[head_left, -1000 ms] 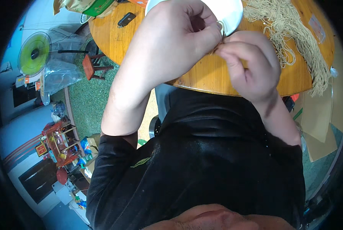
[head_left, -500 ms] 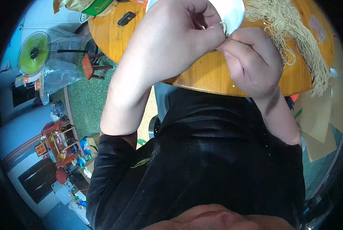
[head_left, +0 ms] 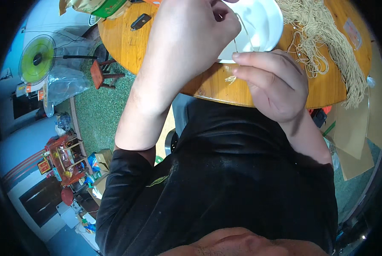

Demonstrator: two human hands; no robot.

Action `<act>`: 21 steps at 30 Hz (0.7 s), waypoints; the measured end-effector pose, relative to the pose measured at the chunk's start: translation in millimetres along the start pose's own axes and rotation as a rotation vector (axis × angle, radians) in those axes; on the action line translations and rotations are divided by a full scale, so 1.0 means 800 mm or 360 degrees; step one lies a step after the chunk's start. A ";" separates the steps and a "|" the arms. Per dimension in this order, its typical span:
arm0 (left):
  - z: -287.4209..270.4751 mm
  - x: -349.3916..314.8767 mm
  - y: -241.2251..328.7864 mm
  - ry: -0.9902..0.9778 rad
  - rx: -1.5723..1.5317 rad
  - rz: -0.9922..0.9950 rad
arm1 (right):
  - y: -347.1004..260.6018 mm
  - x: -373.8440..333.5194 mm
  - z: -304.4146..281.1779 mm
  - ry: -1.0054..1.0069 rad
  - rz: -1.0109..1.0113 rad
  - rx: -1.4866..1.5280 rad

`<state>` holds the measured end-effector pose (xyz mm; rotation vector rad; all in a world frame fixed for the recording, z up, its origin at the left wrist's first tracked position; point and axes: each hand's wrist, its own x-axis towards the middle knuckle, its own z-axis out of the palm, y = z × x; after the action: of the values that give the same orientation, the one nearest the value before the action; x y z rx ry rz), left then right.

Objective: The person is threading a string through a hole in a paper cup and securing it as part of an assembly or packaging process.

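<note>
My left hand (head_left: 195, 38) is at the table's near side, its fingers curled and partly cut off by the upper edge. A thin beige cord (head_left: 230, 79) runs from it in two strands to my right hand (head_left: 278, 81). The right fingers are bent close together on the cord, and its frayed end hangs below their tips. Behind both hands is a round white bowl (head_left: 265, 23), partly covered by them. To the right of it lies a large loose bundle of beige cords (head_left: 348, 64), some strands looped near my right hand.
A dark key fob (head_left: 140, 21) and a green-and-tan package (head_left: 103, 8) lie on the round wooden table (head_left: 122, 42). A clear packet (head_left: 352, 33) is at its right. On the floor stand a red stool (head_left: 98, 74), a green fan (head_left: 37, 59) and cardboard sheets (head_left: 353, 141).
My hands have moved apart, the left one a little left and the right one slightly lower. Cord strands now stretch between them, and more of the white bowl shows.
</note>
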<state>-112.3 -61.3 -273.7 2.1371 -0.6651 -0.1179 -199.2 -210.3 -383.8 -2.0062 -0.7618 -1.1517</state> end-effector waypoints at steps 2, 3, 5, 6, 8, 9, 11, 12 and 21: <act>0.000 0.001 -0.002 0.0025 0.0159 -0.0004 | -0.003 -0.001 -0.004 -0.0081 0.0186 0.0173; 0.000 0.000 -0.004 0.0027 0.0160 -0.0005 | -0.006 0.001 -0.004 -0.0082 0.0184 0.0174; 0.002 -0.005 -0.008 0.0052 -0.0217 -0.0069 | -0.013 0.011 -0.006 -0.0086 0.0523 0.0313; 0.000 -0.006 -0.006 0.0050 -0.0220 -0.0068 | -0.019 0.014 -0.010 -0.0087 0.0524 0.0310; -0.008 -0.008 -0.002 0.0051 -0.0549 -0.0172 | -0.030 0.022 -0.019 -0.0143 0.1178 0.0749; -0.008 -0.013 0.001 0.0051 -0.0551 -0.0168 | -0.031 0.032 -0.024 -0.0159 0.1237 0.0790; -0.006 -0.023 0.004 0.0135 -0.0856 -0.0166 | -0.026 0.037 -0.028 -0.0147 0.1309 0.0779; -0.007 -0.031 0.006 0.0165 -0.0840 -0.0134 | -0.027 0.041 -0.029 -0.0141 0.1373 0.0784; 0.027 0.011 -0.093 -0.0157 -0.1486 0.1416 | -0.027 0.062 -0.039 -0.0348 0.1448 0.0487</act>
<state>-80.8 -45.3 -342.9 0.8440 -1.2527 -0.0290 -209.1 -214.6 -322.1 -1.8810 -0.0527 -0.2704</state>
